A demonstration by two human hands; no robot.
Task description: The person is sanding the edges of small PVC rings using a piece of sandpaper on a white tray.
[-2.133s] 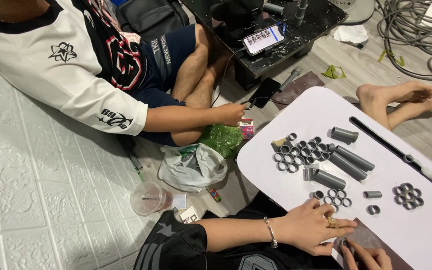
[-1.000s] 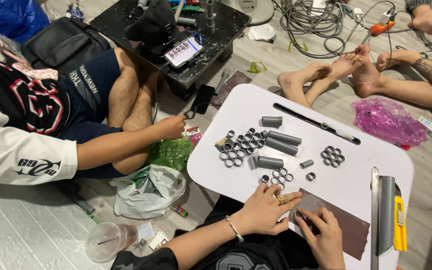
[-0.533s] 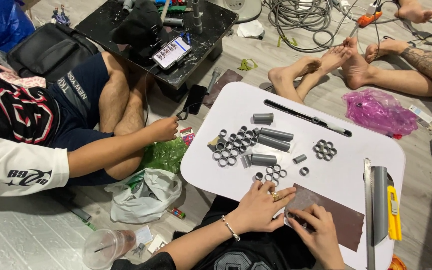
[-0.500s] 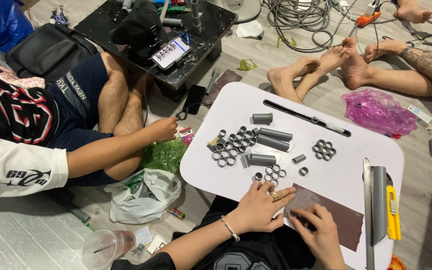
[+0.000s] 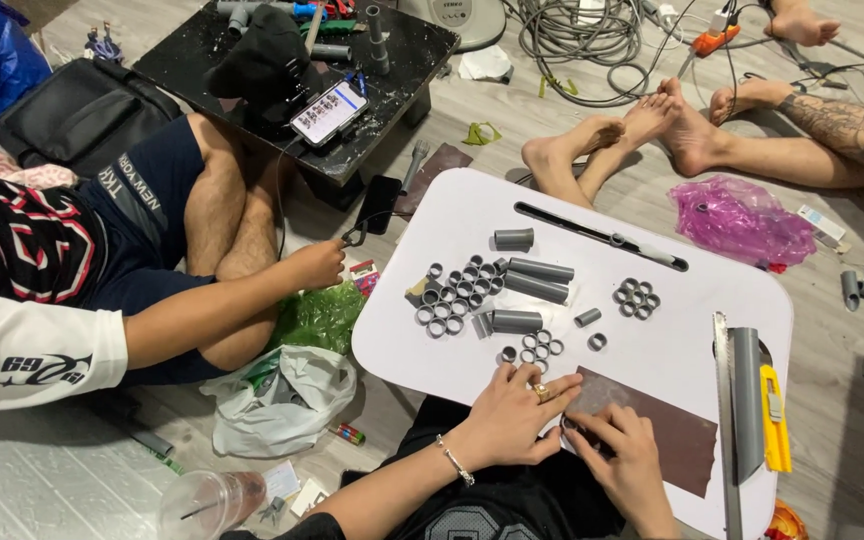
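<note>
My left hand (image 5: pixel 512 412), with a ring and a bracelet, lies flat with its fingertips pressing the near edge of a brown sandpaper sheet (image 5: pixel 667 430) on the white table (image 5: pixel 692 300). Just right of it, my right hand (image 5: pixel 624 458) rests on the sandpaper with curled fingers pinching something small and dark that I cannot make out. Just beyond my left hand lie several grey pipe rings (image 5: pixel 534 348). Farther back are more rings (image 5: pixel 457 295) and short grey pipe pieces (image 5: pixel 537 280).
A saw blade with a grey pipe (image 5: pixel 744 400) and a yellow cutter (image 5: pixel 774 420) lie at the table's right edge. A seated person's hand (image 5: pixel 317 265) is left of the table, another person's bare feet (image 5: pixel 642 130) behind it. On the floor are a pink bag (image 5: pixel 742 220), a white bag (image 5: pixel 282 400) and a plastic cup (image 5: pixel 202 505).
The view has swung right and back, bringing the feet and pink bag into sight. Both my hands stay on the sandpaper, the left one reaching slightly farther onto it.
</note>
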